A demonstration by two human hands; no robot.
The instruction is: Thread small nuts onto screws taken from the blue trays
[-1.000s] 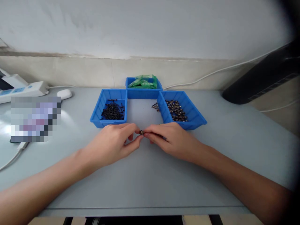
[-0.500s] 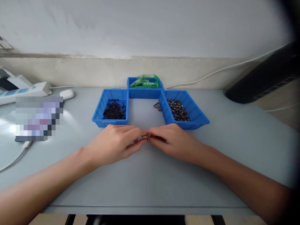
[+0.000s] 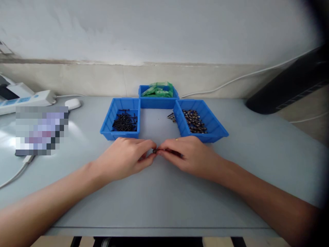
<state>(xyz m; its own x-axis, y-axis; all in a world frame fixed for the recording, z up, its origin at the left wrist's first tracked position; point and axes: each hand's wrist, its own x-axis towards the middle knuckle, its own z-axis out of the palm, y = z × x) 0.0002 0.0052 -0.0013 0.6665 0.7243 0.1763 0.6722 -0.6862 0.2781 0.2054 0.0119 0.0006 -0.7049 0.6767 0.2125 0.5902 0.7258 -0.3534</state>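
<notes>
My left hand (image 3: pixel 128 154) is closed, thumb and index finger pinched at a small dark metal fastener (image 3: pixel 154 151) in front of the trays. My right hand (image 3: pixel 187 152) is pinched as well, its fingertips meeting the fastener from the other side. Most of the piece is hidden by the fingers. Beyond the left hand, black screws (image 3: pixel 125 122) lie heaped in a blue tray (image 3: pixel 119 134). Shiny metal fasteners (image 3: pixel 194 120) fill part of another blue tray (image 3: pixel 214 138) behind the right hand.
At the back, a third blue tray (image 3: pixel 158 103) holds green plastic packets (image 3: pixel 158 90). A few loose metal pieces (image 3: pixel 171 117) lie against the right tray. To the left are a blurred-out phone (image 3: pixel 42 130), a white case (image 3: pixel 72 103) and a power strip (image 3: pixel 38 98). A black cylinder (image 3: pixel 288 85) leans right.
The fastener between my fingertips has shifted slightly left and now shows a dark end instead of a brass-coloured one. My left fingertips have drawn back a little.
</notes>
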